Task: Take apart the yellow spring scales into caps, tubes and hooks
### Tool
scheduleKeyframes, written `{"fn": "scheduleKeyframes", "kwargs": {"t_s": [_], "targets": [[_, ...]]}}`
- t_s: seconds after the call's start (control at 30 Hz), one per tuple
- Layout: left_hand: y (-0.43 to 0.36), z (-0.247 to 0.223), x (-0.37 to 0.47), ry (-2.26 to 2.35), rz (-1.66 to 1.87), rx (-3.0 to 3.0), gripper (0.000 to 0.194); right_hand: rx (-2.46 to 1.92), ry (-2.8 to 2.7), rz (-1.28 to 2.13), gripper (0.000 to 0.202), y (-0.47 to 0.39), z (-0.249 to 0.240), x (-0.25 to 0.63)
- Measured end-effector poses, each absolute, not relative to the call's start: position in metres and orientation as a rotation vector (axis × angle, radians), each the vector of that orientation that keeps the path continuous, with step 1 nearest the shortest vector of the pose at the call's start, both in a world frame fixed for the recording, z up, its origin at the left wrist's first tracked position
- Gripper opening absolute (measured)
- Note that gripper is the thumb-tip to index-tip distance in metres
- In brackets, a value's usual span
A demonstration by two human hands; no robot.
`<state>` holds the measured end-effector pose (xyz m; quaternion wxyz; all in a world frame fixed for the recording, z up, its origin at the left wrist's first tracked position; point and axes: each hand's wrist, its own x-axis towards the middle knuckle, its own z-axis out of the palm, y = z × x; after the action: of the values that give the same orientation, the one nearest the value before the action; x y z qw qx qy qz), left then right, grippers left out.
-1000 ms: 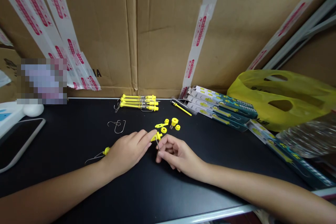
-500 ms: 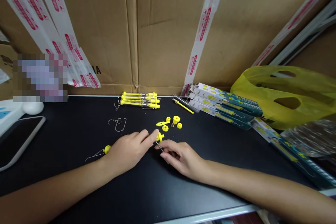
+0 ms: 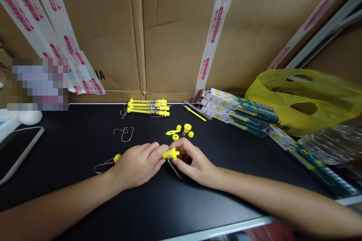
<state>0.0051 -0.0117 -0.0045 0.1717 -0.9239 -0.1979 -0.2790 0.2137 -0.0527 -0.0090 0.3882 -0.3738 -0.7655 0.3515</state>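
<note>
- Cardboard [image 3: 175,26] stood behind the black worktop [image 3: 203,211] in the head view.
- Near centre, the left hand [image 3: 141,163] gripped a yellow hook tool [image 3: 170,153].
- The right hand [image 3: 194,160] pinched its three-o'clock end.
- Small yellow parts [image 3: 187,128] lay at one o'clock from there.

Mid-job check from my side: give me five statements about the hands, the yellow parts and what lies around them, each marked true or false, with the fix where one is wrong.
1. The left hand holds a yellow device. True.
2. The right hand rests on the phone. False: it is at the yellow device; the phone lies far to the left.
3. A bent wire sticks out below the yellow device. True.
4. The loose yellow parts are nearer the camera than the hands. False: they lie beyond the hands.
5. Loose wire hooks lie left of the loose yellow parts. True.
</note>
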Motion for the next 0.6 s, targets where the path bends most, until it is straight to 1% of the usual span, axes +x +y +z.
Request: {"fn": "scheduleKeyframes", "kwargs": {"t_s": [0.07,0.17,0.4,0.6], "targets": [[-0.0116,-0.0047,0.0058,-0.550,-0.796,-2.645,0.018,-0.895,-1.949,0.975,0.015,-0.0516,-0.0109,0.2136],[-0.0120,-0.0046,0.0061,-0.538,-0.796,-2.671,0.015,-0.875,-1.970,0.983,0.015,-0.0515,-0.0124,0.2145],[-0.0134,-0.0017,0.0069,-0.505,-0.802,-2.699,0.016,-0.894,-2.074,0.815,0.017,-0.0523,-0.0084,0.2153],[-0.0145,0.0004,0.0071,-0.505,-0.800,-2.687,0.017,-0.923,-2.145,0.738,0.017,-0.0543,-0.0092,0.2165]]}}
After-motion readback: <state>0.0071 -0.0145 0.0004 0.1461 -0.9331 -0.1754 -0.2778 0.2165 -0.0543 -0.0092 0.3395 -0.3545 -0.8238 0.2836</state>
